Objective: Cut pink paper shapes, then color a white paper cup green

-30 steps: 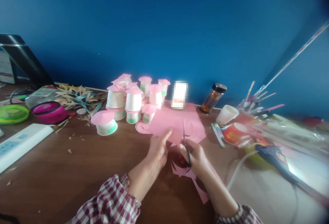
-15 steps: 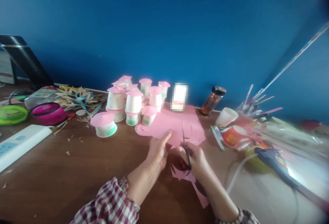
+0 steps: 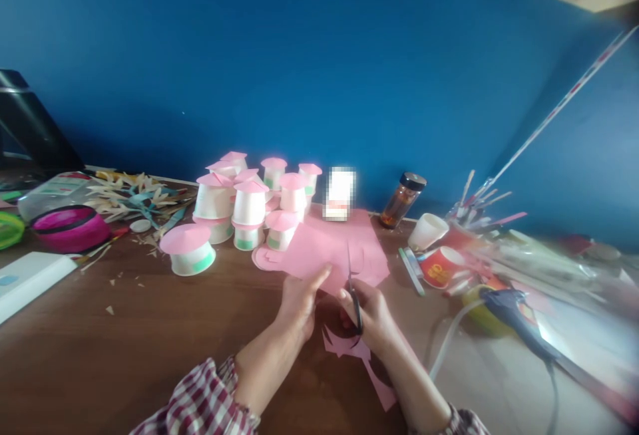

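Observation:
My left hand pinches the near edge of a sheet of pink paper, its thumb on top. My right hand is closed round the handles of dark scissors. The scissor blades point away from me and lie at the right part of the sheet. Below my hands, a cut pink paper scrap with curved notches rests on the brown table. Left of the sheet stand several white paper cups with pink cone tops, some stacked. One lidded cup stands apart, nearer me.
A jar with a black lid stands at the wall. On the right are a white cup, a red cup and a glue gun with its cable. A power strip and a magenta round case lie left.
The whole view has shifted slightly, so things appear a little further left and lower. Both hands keep their grip on the paper and scissors, with little visible movement otherwise.

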`<state>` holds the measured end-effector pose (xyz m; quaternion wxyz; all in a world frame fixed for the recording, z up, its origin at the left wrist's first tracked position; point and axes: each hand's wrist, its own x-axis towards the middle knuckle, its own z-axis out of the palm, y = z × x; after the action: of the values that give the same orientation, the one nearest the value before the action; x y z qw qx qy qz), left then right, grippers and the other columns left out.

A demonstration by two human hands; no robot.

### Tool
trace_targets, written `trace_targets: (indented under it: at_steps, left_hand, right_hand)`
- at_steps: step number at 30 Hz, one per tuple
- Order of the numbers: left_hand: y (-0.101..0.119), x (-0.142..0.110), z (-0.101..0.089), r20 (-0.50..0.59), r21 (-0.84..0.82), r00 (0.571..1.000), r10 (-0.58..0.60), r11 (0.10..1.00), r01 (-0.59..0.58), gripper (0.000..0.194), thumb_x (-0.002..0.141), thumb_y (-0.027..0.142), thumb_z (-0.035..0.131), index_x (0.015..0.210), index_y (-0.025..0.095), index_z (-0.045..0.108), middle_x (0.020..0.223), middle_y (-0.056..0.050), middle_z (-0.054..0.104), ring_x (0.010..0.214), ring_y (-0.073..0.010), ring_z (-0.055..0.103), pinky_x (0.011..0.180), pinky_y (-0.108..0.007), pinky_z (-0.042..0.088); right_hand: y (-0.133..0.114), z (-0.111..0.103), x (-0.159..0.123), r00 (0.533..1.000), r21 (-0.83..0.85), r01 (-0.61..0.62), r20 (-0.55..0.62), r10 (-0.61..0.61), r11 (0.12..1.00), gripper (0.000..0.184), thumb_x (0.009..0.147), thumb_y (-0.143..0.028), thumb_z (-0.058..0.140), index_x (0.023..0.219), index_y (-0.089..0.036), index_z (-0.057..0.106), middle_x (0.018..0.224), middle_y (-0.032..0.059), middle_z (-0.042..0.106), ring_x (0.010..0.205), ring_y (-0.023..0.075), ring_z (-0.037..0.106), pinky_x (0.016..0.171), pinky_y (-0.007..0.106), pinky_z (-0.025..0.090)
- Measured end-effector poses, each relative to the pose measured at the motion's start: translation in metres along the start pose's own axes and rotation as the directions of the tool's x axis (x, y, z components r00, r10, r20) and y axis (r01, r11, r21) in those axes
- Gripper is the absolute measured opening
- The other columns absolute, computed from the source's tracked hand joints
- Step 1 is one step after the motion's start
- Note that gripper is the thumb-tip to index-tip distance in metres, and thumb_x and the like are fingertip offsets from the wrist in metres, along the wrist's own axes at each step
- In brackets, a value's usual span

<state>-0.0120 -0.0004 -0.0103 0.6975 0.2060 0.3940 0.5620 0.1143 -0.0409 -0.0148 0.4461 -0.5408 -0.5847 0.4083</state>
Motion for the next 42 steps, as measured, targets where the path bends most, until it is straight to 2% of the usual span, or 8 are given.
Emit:
trace_targets:
  at_steps: [9, 21, 37, 42]
  left_hand:
    - [-0.0015, 0.0004, -0.0011, 0.006, 0.005, 1.000, 0.016, 1.000, -0.016, 0.041, 0.057, 0.030, 0.082, 0.087, 0.005, 0.069, 0.079, -0.015, 0.071, 0.069, -0.0277, 0.068, 0.057, -0.037, 0.056]
    - [-0.0018, 0.0011, -0.0017, -0.005, -0.004, 1.000, 0.006, 1.000, -0.006, 0.043, 0.058, 0.028, 0.082, 0.092, 0.005, 0.068, 0.081, -0.015, 0.071, 0.069, -0.0268, 0.068, 0.059, -0.037, 0.055]
    - [0.0005, -0.0003, -0.0005, -0.006, -0.025, 1.000, 0.015, 1.000, -0.015, 0.038, 0.055, 0.029, 0.083, 0.082, 0.007, 0.068, 0.072, -0.010, 0.070, 0.065, -0.0231, 0.066, 0.057, -0.034, 0.054]
    - [-0.0005, 0.0007, -0.0020, 0.003, 0.000, 0.999, 0.045, 0.999, -0.045, 0.041, 0.056, 0.031, 0.083, 0.086, 0.008, 0.068, 0.075, -0.010, 0.070, 0.067, -0.0229, 0.065, 0.058, -0.034, 0.053]
  right_hand:
    - [0.0006, -0.0004, -0.0010, 1.000, -0.013, 0.022, -0.005, -0.022, 1.000, 0.033, 0.081, -0.042, 0.065, 0.066, -0.017, 0.048, 0.048, -0.0047, 0.048, 0.044, 0.0093, 0.042, 0.043, 0.019, 0.031]
    - [-0.0014, -0.0003, -0.0003, 1.000, -0.039, 0.008, -0.025, -0.009, 0.999, 0.034, 0.079, -0.042, 0.065, 0.064, -0.018, 0.047, 0.043, -0.0052, 0.047, 0.040, 0.0090, 0.042, 0.040, 0.019, 0.031]
    - [0.0021, -0.0020, 0.0007, 1.000, -0.049, -0.021, -0.020, 0.020, 0.999, 0.035, 0.078, -0.047, 0.066, 0.066, -0.018, 0.050, 0.042, -0.0055, 0.047, 0.038, 0.0091, 0.042, 0.038, 0.019, 0.030]
    - [0.0010, -0.0015, -0.0005, 0.999, -0.041, -0.033, -0.013, 0.033, 0.999, 0.031, 0.079, -0.043, 0.066, 0.069, -0.017, 0.052, 0.043, -0.0054, 0.048, 0.038, 0.0095, 0.043, 0.038, 0.019, 0.032]
